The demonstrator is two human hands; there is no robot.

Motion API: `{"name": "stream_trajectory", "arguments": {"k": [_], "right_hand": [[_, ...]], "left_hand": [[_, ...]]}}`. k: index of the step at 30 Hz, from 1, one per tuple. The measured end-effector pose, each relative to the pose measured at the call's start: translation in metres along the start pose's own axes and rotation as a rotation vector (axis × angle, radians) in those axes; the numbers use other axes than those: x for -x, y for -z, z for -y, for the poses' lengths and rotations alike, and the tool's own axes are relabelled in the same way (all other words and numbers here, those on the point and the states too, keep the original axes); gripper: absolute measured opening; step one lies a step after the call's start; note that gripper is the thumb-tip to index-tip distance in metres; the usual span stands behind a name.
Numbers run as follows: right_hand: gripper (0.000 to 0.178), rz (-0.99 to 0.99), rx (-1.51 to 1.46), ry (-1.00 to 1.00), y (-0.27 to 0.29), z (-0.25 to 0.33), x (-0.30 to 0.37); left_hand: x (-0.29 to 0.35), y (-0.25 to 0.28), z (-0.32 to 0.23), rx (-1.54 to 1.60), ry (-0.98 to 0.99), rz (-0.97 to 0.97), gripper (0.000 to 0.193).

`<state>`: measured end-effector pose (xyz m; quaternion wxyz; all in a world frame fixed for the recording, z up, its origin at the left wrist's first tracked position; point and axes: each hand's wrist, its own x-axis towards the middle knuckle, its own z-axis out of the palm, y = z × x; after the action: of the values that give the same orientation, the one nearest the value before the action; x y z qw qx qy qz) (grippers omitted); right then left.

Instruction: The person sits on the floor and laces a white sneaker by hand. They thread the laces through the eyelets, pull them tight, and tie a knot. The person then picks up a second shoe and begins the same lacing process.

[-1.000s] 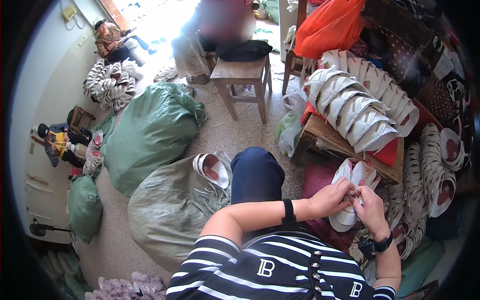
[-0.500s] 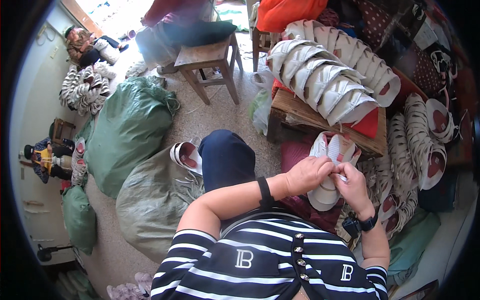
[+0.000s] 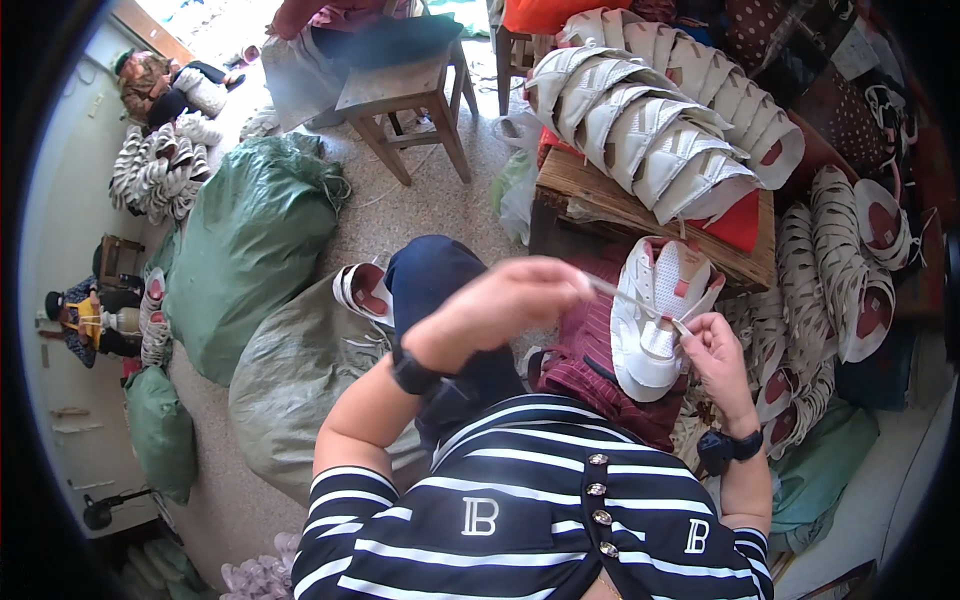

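Shoe points near-to-far, right hand right beside it, left hand farther left; both hands' fingers look pinched on the lace.

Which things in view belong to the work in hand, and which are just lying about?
Work in hand:
- White lace, stretched from the left hand
- White shoe, with the right hand at its side

Lying about, untouched:
- Stacked white shoes, perhaps same work
- Green sack
- Wooden stool
- Orange bag
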<state>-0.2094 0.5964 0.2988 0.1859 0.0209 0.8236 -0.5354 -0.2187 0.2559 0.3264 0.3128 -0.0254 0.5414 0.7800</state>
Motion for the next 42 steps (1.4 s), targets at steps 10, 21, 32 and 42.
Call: {"name": "stream_trajectory", "arguments": {"k": [10,21,32,42], "right_hand": [[0.020,0.210,0.428,0.104,0.062,-0.045,0.027],[0.023,-0.472,-0.754,-0.410,0.097,-0.168,0.025],[0.032,-1.095,-1.358,-0.315,0.252,-0.353,0.098],[0.015,-0.889,-0.699,-0.539,0.216,-0.359,0.123]], "left_hand": [[0.102,0.308,0.041,0.993,-0.501,-0.878,0.019],[0.072,0.349,0.054,1.207,-0.691,-0.951,0.018],[0.122,0.386,0.043,0.982,-0.819,-1.064,0.013],[0.033,0.196,0.004,-0.015,-0.647,-0.979,0.033]]}}
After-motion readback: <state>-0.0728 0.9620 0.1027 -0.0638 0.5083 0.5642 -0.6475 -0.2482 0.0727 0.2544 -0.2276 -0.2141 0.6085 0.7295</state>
